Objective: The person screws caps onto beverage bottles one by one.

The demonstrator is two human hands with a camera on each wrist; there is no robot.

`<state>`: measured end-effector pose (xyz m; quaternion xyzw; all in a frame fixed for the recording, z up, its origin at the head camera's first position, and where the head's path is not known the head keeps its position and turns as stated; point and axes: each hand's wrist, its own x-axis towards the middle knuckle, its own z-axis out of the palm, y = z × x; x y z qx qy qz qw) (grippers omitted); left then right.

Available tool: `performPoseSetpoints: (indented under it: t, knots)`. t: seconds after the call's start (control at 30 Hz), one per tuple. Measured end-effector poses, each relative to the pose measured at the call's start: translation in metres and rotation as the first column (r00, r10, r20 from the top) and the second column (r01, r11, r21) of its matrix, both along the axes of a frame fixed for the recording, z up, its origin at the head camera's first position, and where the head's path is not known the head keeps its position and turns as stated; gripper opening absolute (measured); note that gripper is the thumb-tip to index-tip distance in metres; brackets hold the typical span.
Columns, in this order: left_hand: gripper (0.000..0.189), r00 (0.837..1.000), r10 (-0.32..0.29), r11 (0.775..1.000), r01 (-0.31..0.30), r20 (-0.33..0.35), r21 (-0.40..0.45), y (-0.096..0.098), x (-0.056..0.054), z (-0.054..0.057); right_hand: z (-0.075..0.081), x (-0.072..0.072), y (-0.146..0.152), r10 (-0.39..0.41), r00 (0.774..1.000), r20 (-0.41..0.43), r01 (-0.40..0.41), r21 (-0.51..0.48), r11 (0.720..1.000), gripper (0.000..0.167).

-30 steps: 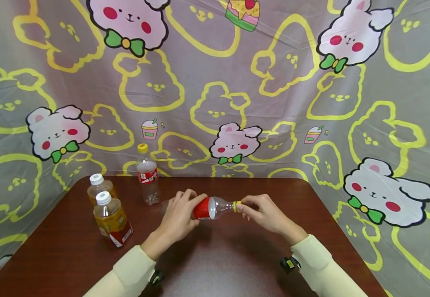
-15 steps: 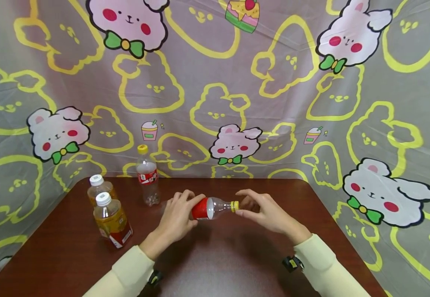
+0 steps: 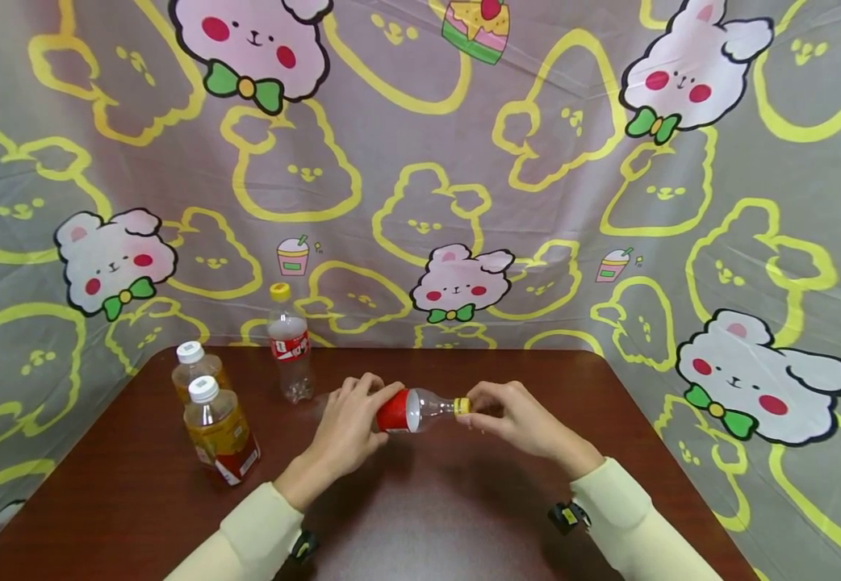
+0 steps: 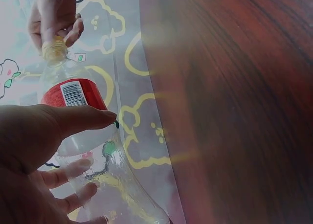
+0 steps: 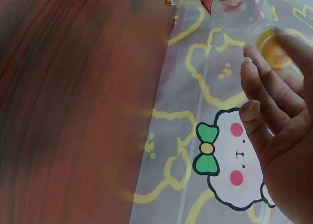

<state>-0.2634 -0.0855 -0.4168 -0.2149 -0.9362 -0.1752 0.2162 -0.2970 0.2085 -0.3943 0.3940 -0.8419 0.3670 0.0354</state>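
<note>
A clear plastic bottle [image 3: 431, 407] with a red label and yellow cap [image 3: 462, 406] is held sideways above the table, its neck pointing right. My left hand [image 3: 348, 420] grips its body; in the left wrist view the thumb [image 4: 93, 117] lies across beside the label's barcode, fingers curled round the far side. At the cap, my right hand [image 3: 518, 415] pinches with thumb and fingers. The right wrist view shows the cap [image 5: 274, 50] between the thumb and the index finger, slightly blurred. The bottle's base is mostly hidden behind the left hand.
An upright clear bottle [image 3: 290, 347] with a red label and yellow cap stands at the back left of the brown table [image 3: 420, 516]. Two white-capped bottles of amber drink, one in front [image 3: 220, 432] and one behind [image 3: 191, 365], stand further left. A patterned cloth [image 3: 362, 202] surrounds the table.
Half a second ago the right fingers were spread wider around the cap; now they have closed in on it again. The left hand and bottle have barely moved.
</note>
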Motion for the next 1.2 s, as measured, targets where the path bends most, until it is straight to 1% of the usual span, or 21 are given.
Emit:
performPoseSetpoints:
  t: [0.03, 0.1, 0.17, 0.2, 0.27, 0.33, 0.43, 0.47, 0.53, 0.6, 0.67, 0.77, 0.93, 1.0, 1.1, 1.13, 1.2]
  knots:
    - [0.076, 1.000, -0.004, 1.000, 0.004, -0.006, 0.002, 0.000, 0.001, 0.000, -0.001, 0.000, 0.000, 0.001, 1.000, -0.004, -0.001, 0.006, 1.000, 0.007]
    - [0.076, 1.000, -0.012, 1.000, 0.012, -0.020, 0.005, 0.001, 0.001, 0.001, -0.003, 0.000, -0.001, -0.004, 1.000, -0.008, 0.004, 0.020, 1.000, 0.023]
    - [0.076, 0.999, -0.022, 1.000, 0.022, -0.028, 0.007, 0.002, 0.002, 0.001, -0.004, 0.000, -0.002, -0.033, 0.999, -0.023, 0.034, 0.047, 0.998, 0.037]
    - [0.076, 0.999, -0.024, 1.000, 0.024, -0.029, 0.006, 0.002, 0.002, 0.001, -0.004, 0.000, -0.002, -0.054, 0.998, -0.026, 0.056, 0.062, 0.997, 0.042]
    - [0.076, 0.999, -0.020, 1.000, 0.020, -0.026, 0.004, 0.001, 0.001, 0.001, -0.001, 0.001, -0.001, -0.090, 0.996, -0.026, 0.092, 0.083, 0.992, 0.045]
    - [0.076, 1.000, -0.012, 1.000, 0.013, -0.015, 0.003, 0.000, 0.000, 0.000, 0.002, 0.003, 0.000, -0.112, 0.993, -0.020, 0.114, 0.092, 0.989, 0.039]
    - [0.076, 1.000, 0.003, 1.000, -0.003, 0.001, 0.002, -0.003, -0.001, -0.001, 0.004, 0.003, 0.004, -0.094, 0.995, -0.029, 0.096, 0.067, 0.993, 0.018]
    - [0.076, 1.000, 0.007, 1.000, -0.007, 0.006, 0.003, -0.004, -0.001, -0.001, 0.005, 0.003, 0.005, -0.081, 0.996, -0.034, 0.083, 0.056, 0.995, 0.018]
    - [0.076, 1.000, 0.010, 1.000, -0.010, 0.011, 0.003, -0.006, -0.002, -0.001, 0.004, 0.002, 0.006, -0.040, 0.998, -0.050, 0.042, 0.031, 0.999, 0.035]
    - [0.077, 1.000, 0.008, 1.000, -0.008, 0.012, 0.003, -0.006, -0.002, -0.002, 0.002, 0.002, 0.006, -0.003, 0.998, -0.067, 0.004, 0.013, 1.000, 0.046]
    - [0.077, 1.000, 0.004, 1.000, -0.004, 0.009, 0.002, -0.006, -0.002, -0.002, 0.001, 0.002, 0.004, 0.026, 0.997, -0.072, -0.026, -0.001, 1.000, 0.050]
    - [0.077, 1.000, -0.001, 1.000, 0.001, 0.003, 0.002, -0.006, -0.002, -0.002, 0.000, 0.003, 0.001, 0.045, 0.996, -0.073, -0.046, -0.020, 0.999, 0.047]
    - [0.075, 1.000, -0.008, 1.000, 0.008, 0.001, -0.003, -0.004, -0.001, -0.002, 0.000, 0.004, -0.001, 0.024, 0.997, -0.070, -0.026, -0.027, 0.999, 0.033]
    - [0.075, 1.000, -0.010, 1.000, 0.010, -0.001, -0.005, -0.003, -0.001, -0.002, -0.001, 0.004, -0.001, 0.014, 0.998, -0.065, -0.015, -0.018, 1.000, 0.024]
    - [0.075, 1.000, -0.009, 1.000, 0.009, -0.007, -0.008, -0.001, 0.000, -0.001, -0.004, 0.003, -0.001, 0.007, 0.998, -0.061, -0.006, 0.009, 1.000, 0.006]
    - [0.075, 1.000, -0.009, 1.000, 0.009, -0.009, -0.011, -0.001, 0.000, -0.001, -0.006, 0.002, -0.002, 0.003, 0.998, -0.062, -0.001, 0.026, 1.000, 0.009]
    - [0.076, 1.000, -0.007, 1.000, 0.007, -0.011, -0.021, -0.001, 0.001, -0.001, -0.008, 0.002, -0.003, -0.018, 0.997, -0.077, 0.023, 0.066, 0.998, 0.024]
